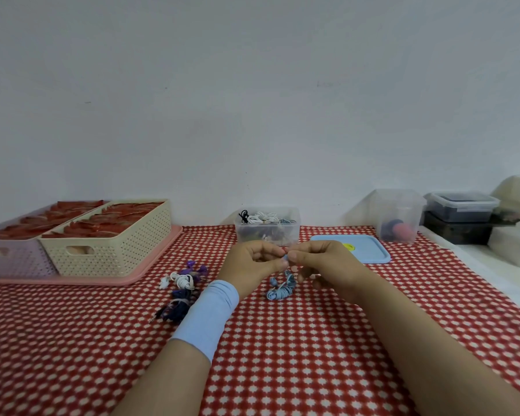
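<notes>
Two baskets (111,253) stand side by side on a tray (150,267) at the left rear of the table (282,370). A box of cables (267,232) sits at centre rear, with a lid (370,250) just right of it and a tub (400,217) behind the lid. In front of the box, the left hand (252,262) and right hand (321,262) meet over an earphone bundle (282,288). Coiled earphones (182,280) lie to their left.

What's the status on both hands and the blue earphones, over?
Left hand and right hand both pinching one end of blue earphones, coiled below. Other earphone bundles lie apart, to the left. Nothing in the way.
</notes>
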Motion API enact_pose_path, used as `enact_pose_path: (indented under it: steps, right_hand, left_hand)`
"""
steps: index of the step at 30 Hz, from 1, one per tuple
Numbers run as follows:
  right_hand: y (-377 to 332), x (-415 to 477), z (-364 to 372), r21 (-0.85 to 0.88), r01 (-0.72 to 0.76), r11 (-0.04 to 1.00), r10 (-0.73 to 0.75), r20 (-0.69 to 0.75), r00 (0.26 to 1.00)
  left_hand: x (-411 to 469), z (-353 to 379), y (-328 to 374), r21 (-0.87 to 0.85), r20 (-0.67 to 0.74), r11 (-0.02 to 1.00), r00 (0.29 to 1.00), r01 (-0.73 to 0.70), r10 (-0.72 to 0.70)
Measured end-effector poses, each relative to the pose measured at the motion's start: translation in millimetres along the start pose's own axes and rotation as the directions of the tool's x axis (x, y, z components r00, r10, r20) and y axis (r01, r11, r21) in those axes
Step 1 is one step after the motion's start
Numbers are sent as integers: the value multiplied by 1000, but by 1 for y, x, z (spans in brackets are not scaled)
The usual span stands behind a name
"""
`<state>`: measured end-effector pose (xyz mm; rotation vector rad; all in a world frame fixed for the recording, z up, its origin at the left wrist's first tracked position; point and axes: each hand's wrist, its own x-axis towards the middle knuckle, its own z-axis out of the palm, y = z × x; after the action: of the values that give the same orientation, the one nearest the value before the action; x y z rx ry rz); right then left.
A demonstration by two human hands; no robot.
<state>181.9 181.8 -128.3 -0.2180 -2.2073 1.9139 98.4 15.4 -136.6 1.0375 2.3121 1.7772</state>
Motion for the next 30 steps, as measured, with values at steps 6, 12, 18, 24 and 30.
enact_pose_path:
  steps: [6,12,18,24,30]
  right_hand:
    - [3,7,-3,-209,67,976,-102,-159,982]
    - [15,20,-10,-837,-41,546,-218,-189,957]
    - [17,37,8,-956,74,283,-209,14,978]
    - [12,35,11,-968,93,233,-221,40,974]
    - [12,30,14,-847,84,525,-290,-86,953]
  left_hand:
    - [3,-10,-1,207,34,978,999,-12,5]
    - [3,-25,-2,447,92,894,994,12,-59]
    - [6,-39,-10,546,67,833,986,91,-152]
    - [9,-42,-16,639,14,754,977,155,-213]
    - [8,-40,-12,633,-27,773,999,43,-34]
